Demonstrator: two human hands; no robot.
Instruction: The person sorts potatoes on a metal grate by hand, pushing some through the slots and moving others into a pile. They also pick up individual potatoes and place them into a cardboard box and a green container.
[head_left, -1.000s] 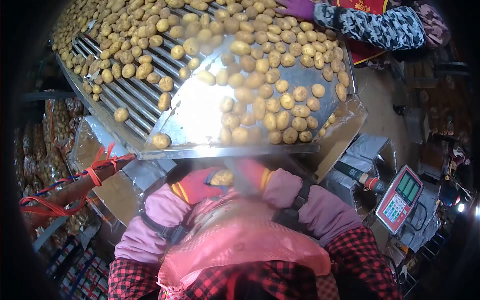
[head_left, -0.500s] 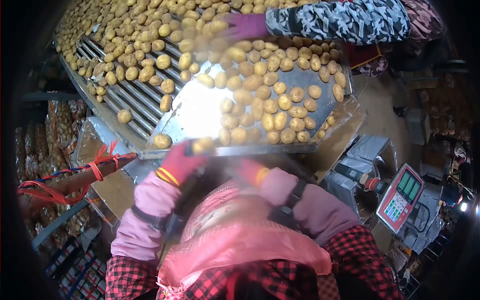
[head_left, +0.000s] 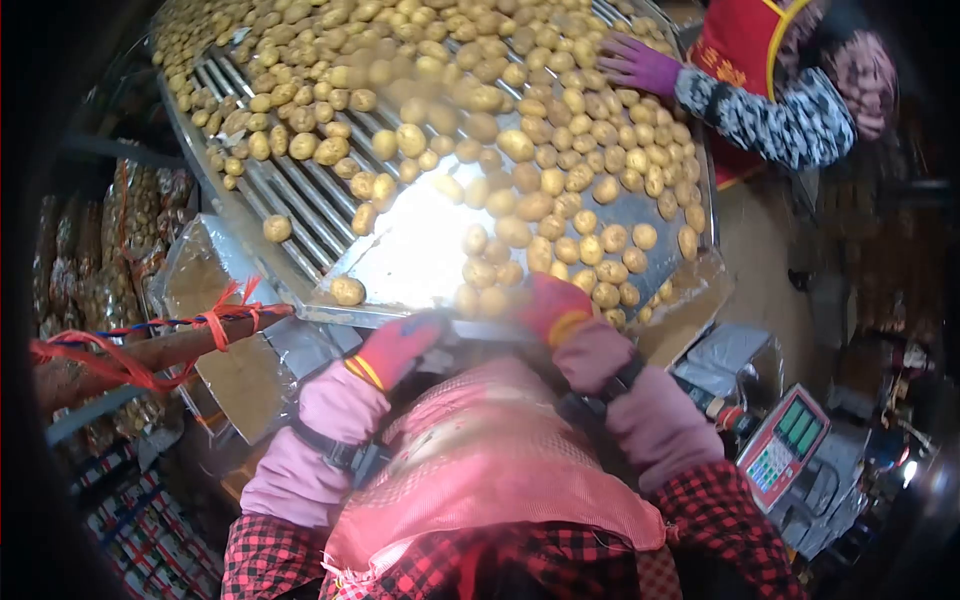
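Observation:
My left hand (head_left: 398,348), in a red glove with dark fingertips, is at the front edge of the metal sorting table (head_left: 375,316). Its fingers point right and blur, with no potato showing in them. My right hand (head_left: 556,305), gloved in red too, reaches over that edge, its fingertips right at a cluster of potatoes (head_left: 480,273). Those fingers are smeared by motion, so I cannot tell whether they grip one. A single potato (head_left: 347,291) lies near the table's front left corner, beyond my left hand.
Many potatoes (head_left: 410,140) cover the metal rollers (head_left: 290,205) behind the plate. A co-worker's purple-gloved hand (head_left: 640,65) rests at the far right potatoes. A wooden pole with red cord (head_left: 215,328) juts in at left. A digital scale display (head_left: 785,445) stands at right.
My left hand no longer shows the potato it held and sits lower against the edge. My right hand has moved up and right to the potatoes. The co-worker's hand has shifted right.

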